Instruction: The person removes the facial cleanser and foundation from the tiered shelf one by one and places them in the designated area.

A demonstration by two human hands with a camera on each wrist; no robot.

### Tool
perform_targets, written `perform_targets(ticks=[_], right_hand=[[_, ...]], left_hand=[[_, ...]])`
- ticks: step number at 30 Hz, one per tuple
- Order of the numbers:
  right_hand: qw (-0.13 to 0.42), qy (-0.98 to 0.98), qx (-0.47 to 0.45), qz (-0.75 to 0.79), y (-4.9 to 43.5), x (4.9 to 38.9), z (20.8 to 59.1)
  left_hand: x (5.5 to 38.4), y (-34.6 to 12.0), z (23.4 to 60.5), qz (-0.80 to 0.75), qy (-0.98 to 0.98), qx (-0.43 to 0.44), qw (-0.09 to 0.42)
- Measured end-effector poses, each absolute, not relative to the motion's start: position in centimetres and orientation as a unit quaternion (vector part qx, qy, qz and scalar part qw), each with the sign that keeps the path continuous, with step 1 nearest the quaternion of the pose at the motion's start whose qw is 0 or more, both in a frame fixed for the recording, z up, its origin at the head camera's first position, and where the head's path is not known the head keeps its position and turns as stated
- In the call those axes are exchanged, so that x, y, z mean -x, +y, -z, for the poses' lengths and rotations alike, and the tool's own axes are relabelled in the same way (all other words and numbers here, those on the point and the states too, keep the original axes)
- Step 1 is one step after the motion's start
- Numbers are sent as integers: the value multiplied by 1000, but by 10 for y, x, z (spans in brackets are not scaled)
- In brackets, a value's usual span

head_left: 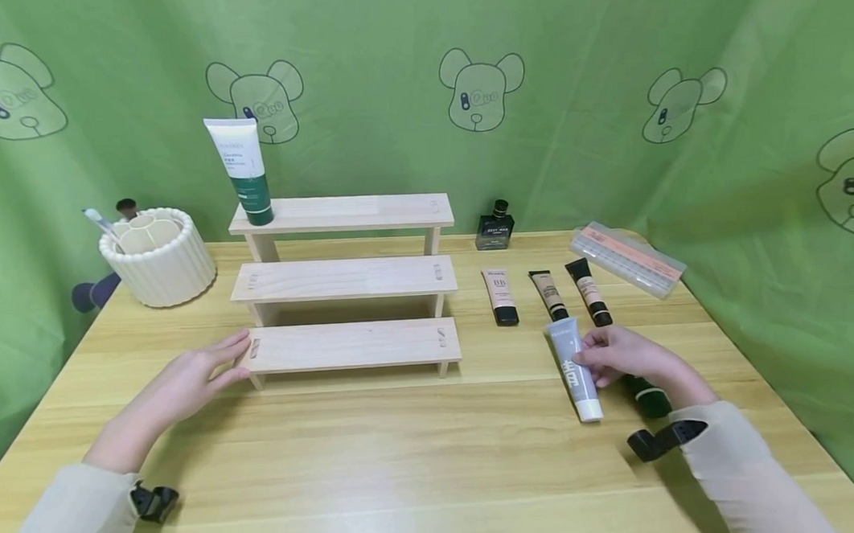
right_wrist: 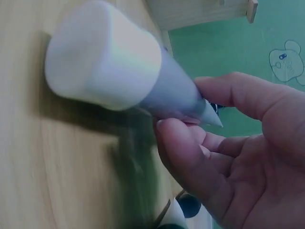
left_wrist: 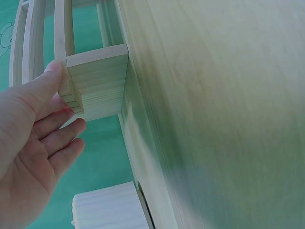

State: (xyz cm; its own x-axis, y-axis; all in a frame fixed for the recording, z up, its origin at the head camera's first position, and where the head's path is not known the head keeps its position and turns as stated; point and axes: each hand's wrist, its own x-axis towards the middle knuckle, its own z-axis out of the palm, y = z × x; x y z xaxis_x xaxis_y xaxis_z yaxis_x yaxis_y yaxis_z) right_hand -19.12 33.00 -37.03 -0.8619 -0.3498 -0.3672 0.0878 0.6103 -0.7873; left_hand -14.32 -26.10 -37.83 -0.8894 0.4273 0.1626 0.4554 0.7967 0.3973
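My right hand (head_left: 620,357) pinches a grey-blue squeeze tube (head_left: 567,348) between thumb and fingers, its white cap (right_wrist: 100,57) pointing toward me. In the right wrist view, the tube appears lifted above the table. At the left end of the three-tier wooden display shelf (head_left: 351,344), my left hand (head_left: 197,379) holds the lowest tier, with the thumb on its edge and fingers behind it in the left wrist view. A white-and-green tube (head_left: 249,191) stands at the left of the top tier. Partly hidden by my right forearm lies a dark green item (head_left: 651,400).
Three small cosmetic tubes lie right of the shelf: a pink one (head_left: 500,293), a beige one (head_left: 547,292) and a black-capped one (head_left: 589,294). Behind them are a dark bottle (head_left: 494,231) and a clear flat case (head_left: 625,260). A white ribbed brush holder (head_left: 166,272) stands left.
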Motion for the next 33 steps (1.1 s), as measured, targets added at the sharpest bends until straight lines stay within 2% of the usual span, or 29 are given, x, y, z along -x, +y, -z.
perform_targets(ticks=[33], right_hand=[[272, 898, -3, 346, 334, 194, 366]], left_hand=[[143, -261, 378, 222, -946, 235, 32]])
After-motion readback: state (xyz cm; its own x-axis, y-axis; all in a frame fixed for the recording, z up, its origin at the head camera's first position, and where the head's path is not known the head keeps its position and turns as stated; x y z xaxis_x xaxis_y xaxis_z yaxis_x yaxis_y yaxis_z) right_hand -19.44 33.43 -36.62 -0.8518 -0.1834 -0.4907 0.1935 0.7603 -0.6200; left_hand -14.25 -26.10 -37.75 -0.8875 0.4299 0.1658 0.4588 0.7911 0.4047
